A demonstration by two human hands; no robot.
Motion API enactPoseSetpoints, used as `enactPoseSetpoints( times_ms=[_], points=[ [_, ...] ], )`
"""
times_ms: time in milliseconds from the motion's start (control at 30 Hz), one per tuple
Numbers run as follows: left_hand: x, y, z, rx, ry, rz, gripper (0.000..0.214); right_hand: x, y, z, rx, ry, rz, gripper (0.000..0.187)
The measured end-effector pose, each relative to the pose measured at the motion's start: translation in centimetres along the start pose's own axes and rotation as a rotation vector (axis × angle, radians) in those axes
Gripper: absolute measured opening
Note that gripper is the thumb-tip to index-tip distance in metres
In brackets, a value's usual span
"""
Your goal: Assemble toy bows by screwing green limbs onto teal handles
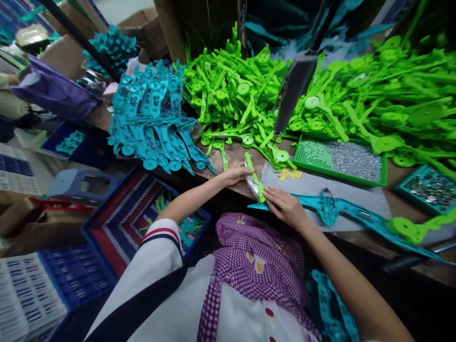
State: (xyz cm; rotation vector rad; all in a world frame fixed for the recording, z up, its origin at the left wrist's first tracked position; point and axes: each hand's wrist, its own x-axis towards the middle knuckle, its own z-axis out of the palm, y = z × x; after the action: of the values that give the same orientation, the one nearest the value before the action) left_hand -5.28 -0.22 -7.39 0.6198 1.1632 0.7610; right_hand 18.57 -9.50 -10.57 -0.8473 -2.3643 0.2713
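Note:
My left hand (239, 174) is closed on a narrow green plastic part (253, 179) with a shiny, silvery curved piece along its side. My right hand (285, 205) pinches the lower end of the same part, above the table's front edge. Under and beyond the right hand lies a long teal plastic part (359, 211), stretching off to the right. At its far end a green piece with a round disc (402, 229) rests on it. A dark power screwdriver (295, 90) hangs tip down above the table, apart from both hands.
Heaped green parts (245, 90) cover the back of the table, with stacked teal parts (149, 114) at left. A green tray of small metal pieces (356, 161) and a teal tray (427, 190) stand at right. A blue crate (107, 228) sits below left.

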Motion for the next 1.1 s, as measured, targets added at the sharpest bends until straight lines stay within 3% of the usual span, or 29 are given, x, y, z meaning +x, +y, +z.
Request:
enactPoseSetpoints(
  times_ms=[167, 300, 467, 667, 833, 1100],
  points=[
    [0.6, -0.1, 0.2, -0.006, 0.038, -0.02, 0.021, -0.2, 0.1, -0.1, 0.078, 0.011, 0.025, 0.036],
    [0.8, 0.0, 0.0, -0.024, 0.015, -0.031, 0.024, 0.3, -0.2, -0.5, 0.219, 0.004, 0.206, 0.034],
    [0.6, -0.1, -0.3, -0.045, 0.01, -0.028, 0.032, 4.0, -0.8, 0.3, -0.037, -0.094, 0.484, 0.042],
    [0.6, 0.1, -1.0, -0.047, -0.057, -0.03, 0.023, 7.6, -0.2, 2.0, -0.05, -0.281, 0.56, 0.045],
    [1.3, 0.5, -1.0, -0.006, 0.06, 0.056, 0.019, 7.7, -0.1, 2.1, -0.033, -0.374, 0.574, 0.046],
    [1.6, 1.2, -0.1, -0.032, 0.164, 0.021, 0.008, 8.5, -0.7, 1.5, -0.048, -0.469, 0.566, 0.046]
  ],
)
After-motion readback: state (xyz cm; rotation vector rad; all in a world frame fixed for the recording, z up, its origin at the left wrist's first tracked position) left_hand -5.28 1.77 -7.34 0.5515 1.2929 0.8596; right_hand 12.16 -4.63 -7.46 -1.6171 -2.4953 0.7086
